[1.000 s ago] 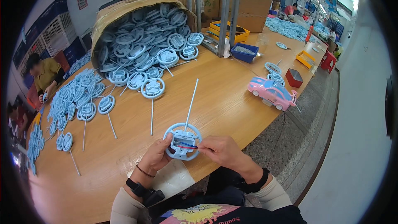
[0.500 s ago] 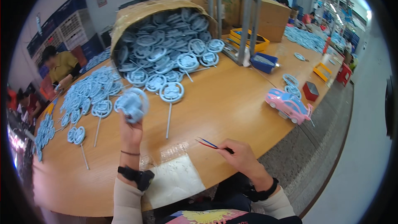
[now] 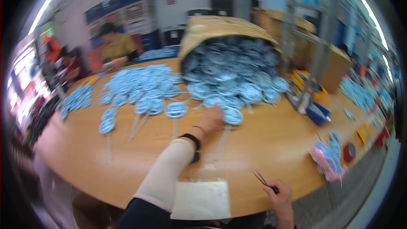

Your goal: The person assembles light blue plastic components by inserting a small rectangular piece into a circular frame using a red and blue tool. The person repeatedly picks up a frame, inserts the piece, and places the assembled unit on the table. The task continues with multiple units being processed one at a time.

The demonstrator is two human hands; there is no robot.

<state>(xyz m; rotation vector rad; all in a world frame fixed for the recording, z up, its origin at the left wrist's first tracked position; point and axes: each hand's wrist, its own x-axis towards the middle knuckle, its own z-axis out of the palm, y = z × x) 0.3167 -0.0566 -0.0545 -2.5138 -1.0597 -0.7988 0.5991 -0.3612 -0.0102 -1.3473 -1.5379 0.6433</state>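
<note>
A workshop, a long wooden desk spread with blue discs on sticks. My left hand lies flat and spread on a disc by the tipped cardboard drum (brimming with discs); a careless tug could slide the heap. My right hand pinches a thin brush.

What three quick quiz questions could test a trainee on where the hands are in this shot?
1. True or false: the left hand reaches to the pile of blue round pieces spilling from the tipped basket.
2. What does the right hand hold?
A. a pink toy car
B. a thin red and blue tool
C. a white sheet
3. Which colour is the toy car near the table edge?

Key: 1 true; 2 B; 3 pink.
</note>
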